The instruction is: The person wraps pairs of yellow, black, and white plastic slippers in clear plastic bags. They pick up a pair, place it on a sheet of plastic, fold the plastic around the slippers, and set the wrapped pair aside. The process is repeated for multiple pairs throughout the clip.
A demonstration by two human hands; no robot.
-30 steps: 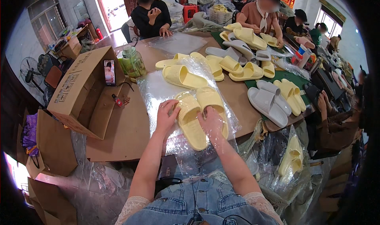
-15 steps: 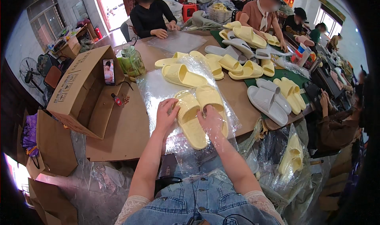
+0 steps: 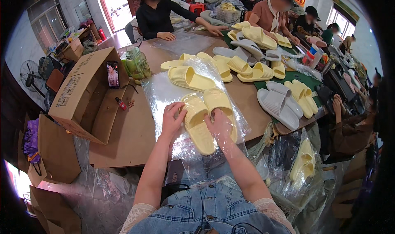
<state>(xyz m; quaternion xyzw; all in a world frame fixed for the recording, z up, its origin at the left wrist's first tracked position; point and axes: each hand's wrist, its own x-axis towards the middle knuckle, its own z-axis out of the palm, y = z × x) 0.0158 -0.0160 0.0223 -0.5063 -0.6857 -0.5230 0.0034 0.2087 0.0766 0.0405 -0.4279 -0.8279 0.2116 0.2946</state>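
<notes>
Left fingers (image 3: 176, 107) and right fingers (image 3: 219, 117) touch yellow slippers (image 3: 200, 136).

On the left part of the brown table (image 3: 123, 145), a cardboard box (image 3: 76, 90) lay on its side, and a phone (image 3: 112, 74) with a lit screen stood upright at its far end. Near the phone lay a small red and black object (image 3: 121, 104). A clear jar (image 3: 138, 65) with green contents stood just beside the box. At the left there was a fan (image 3: 31, 74), and close to it a brown chair (image 3: 54, 81). Farther back, one could see a red fire extinguisher (image 3: 102, 33) and a red stool (image 3: 197, 8). Across the table was a co-worker in black (image 3: 154, 22), with one arm stretched out.
</notes>
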